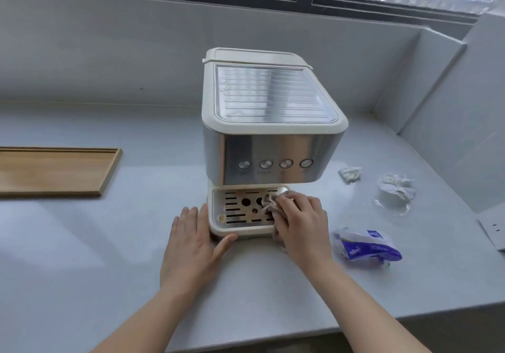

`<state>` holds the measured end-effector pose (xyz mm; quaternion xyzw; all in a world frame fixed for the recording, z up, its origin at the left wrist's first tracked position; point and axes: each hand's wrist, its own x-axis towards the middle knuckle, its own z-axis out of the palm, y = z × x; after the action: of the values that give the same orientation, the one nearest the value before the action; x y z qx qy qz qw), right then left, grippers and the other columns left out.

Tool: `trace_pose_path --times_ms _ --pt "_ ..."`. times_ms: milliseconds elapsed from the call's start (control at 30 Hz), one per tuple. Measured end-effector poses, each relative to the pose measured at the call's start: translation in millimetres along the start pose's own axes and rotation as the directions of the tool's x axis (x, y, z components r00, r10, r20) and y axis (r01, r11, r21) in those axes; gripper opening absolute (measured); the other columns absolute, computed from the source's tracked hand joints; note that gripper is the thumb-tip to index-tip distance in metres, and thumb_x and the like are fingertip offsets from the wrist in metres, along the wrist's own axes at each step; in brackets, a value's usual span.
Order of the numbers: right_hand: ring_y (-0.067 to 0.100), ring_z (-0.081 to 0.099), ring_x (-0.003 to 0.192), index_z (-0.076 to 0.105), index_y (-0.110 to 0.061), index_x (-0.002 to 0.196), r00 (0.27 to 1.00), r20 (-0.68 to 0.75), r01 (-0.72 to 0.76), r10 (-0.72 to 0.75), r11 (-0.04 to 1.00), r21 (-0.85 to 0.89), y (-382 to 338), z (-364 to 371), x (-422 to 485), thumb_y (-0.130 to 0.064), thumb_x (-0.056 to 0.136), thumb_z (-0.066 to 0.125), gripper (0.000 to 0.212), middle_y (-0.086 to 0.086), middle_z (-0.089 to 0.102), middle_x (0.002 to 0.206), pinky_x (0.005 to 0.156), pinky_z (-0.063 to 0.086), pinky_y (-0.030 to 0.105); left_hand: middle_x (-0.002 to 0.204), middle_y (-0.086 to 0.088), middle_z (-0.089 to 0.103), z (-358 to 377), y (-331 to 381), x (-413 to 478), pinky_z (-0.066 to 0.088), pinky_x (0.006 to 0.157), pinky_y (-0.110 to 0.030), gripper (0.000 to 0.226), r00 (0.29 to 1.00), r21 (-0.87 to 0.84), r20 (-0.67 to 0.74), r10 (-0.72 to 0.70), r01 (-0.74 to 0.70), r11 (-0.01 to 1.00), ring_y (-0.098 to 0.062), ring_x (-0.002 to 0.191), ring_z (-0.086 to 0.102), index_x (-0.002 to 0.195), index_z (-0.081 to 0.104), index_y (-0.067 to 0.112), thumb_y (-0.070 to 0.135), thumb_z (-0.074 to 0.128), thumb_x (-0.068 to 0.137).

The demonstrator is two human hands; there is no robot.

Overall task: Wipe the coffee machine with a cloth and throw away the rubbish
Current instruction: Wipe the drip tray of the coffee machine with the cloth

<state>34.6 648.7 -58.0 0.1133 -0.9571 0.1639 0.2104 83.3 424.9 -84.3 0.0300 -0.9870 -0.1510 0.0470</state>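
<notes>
A cream and steel coffee machine stands on the grey counter, its slotted drip tray facing me. My right hand presses a crumpled stained cloth onto the right side of the drip tray. My left hand lies flat on the counter, thumb against the tray's front left corner. To the right lie a crumpled tissue, a clear plastic cup stuffed with tissue and a blue and white tissue pack.
A shallow wooden tray sits at the left. A grey wall runs behind the counter under a window. A side wall with a socket closes off the right. The counter's front edge is near me at lower right.
</notes>
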Motion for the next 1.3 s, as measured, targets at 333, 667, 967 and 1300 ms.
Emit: trace_pose_path --times_ms 333,667,967,1300 --pt "0.031 0.057 0.097 0.070 -0.024 0.111 0.987 0.007 0.161 -0.160 0.987 -0.031 1 9 15 -0.035 0.090 0.065 0.024 -0.002 0.068 0.110 0.074 0.047 0.040 0.157 -0.005 0.026 6 -1 -3 0.011 0.124 -0.042 0.101 1.000 0.040 0.018 -0.025 0.024 0.999 -0.026 0.150 0.012 0.154 0.013 0.015 0.082 -0.002 0.080" --pt "0.011 0.062 0.075 0.064 -0.027 0.091 0.954 0.250 0.148 -0.166 0.985 0.090 -14 -3 53 -0.048 0.092 0.052 0.024 -0.013 0.068 0.080 0.064 0.051 0.031 0.158 -0.003 0.025 8 -3 -3 0.011 0.125 -0.041 0.097 0.999 0.023 0.014 -0.031 0.031 0.999 -0.025 0.151 0.011 0.154 0.010 0.019 0.082 0.001 0.082" --pt "0.027 0.048 0.111 0.060 -0.034 0.120 0.938 0.222 0.288 -0.265 0.954 -0.078 -5 -1 15 -0.050 0.095 0.048 0.032 -0.010 0.055 0.133 0.084 0.044 0.043 0.158 -0.004 0.026 7 -2 -4 0.011 0.125 -0.041 0.097 0.999 0.019 0.010 -0.036 0.036 0.999 -0.025 0.151 0.011 0.155 0.011 0.018 0.084 0.007 0.084" --pt "0.020 0.062 0.089 0.063 -0.033 0.109 0.888 0.357 0.278 -0.290 0.957 0.086 -53 7 63 -0.046 0.097 0.044 0.026 -0.008 0.071 0.095 0.074 0.051 0.038 0.156 0.000 0.029 3 2 -6 0.018 0.123 -0.041 0.091 0.998 -0.049 -0.010 -0.058 0.057 0.997 -0.022 0.150 0.013 0.153 0.016 0.022 0.080 0.019 0.084"
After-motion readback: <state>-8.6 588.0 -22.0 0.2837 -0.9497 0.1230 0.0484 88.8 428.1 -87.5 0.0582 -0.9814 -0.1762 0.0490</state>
